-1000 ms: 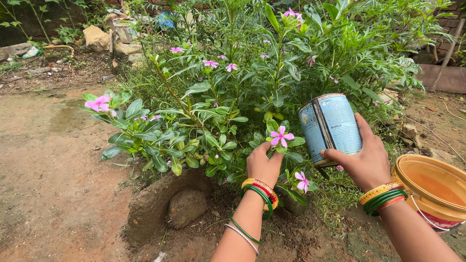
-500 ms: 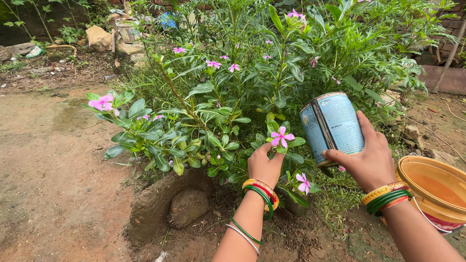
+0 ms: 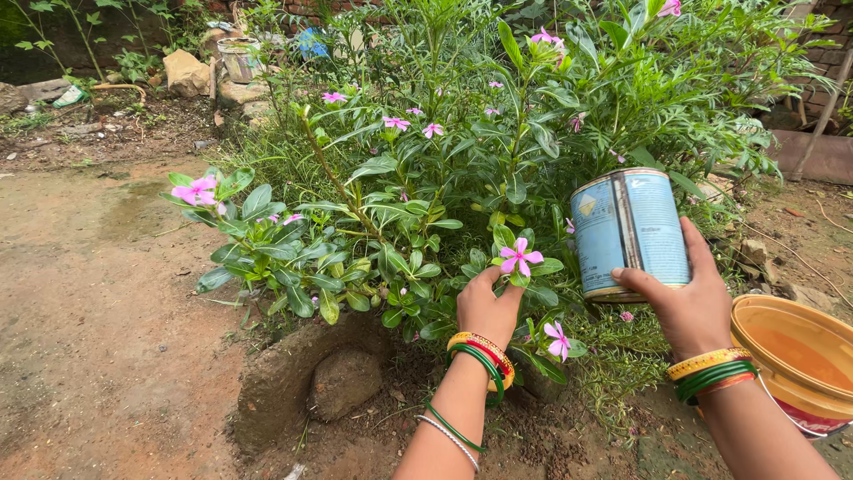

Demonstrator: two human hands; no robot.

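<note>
**Tin can held over a flowering shrub**

Nearest the camera, the person's left hand point(image 3: 485, 307) reaches into the low leaves of the flowering shrub point(image 3: 462, 178), its fingers curled in the foliage just under a pink flower point(image 3: 519, 257); whether they pinch a stem cannot be told. The right hand point(image 3: 689, 302) is wrapped firmly round the lower end of a blue-labelled tin can point(image 3: 631, 233), which is raised beside the bush and leans toward it. Both wrists carry coloured bangles. Just right of that arm stands a yellow bucket point(image 3: 793, 360) of brownish water on the ground.

The step looks like watering at the base of the shrub; tipping the can would call for aiming at the parted leaves.

Below lies damp bare soil point(image 3: 98, 338) with a rounded stone point(image 3: 342, 380) in a mud rim. Farther off are rocks and an old pot point(image 3: 236, 57).
</note>
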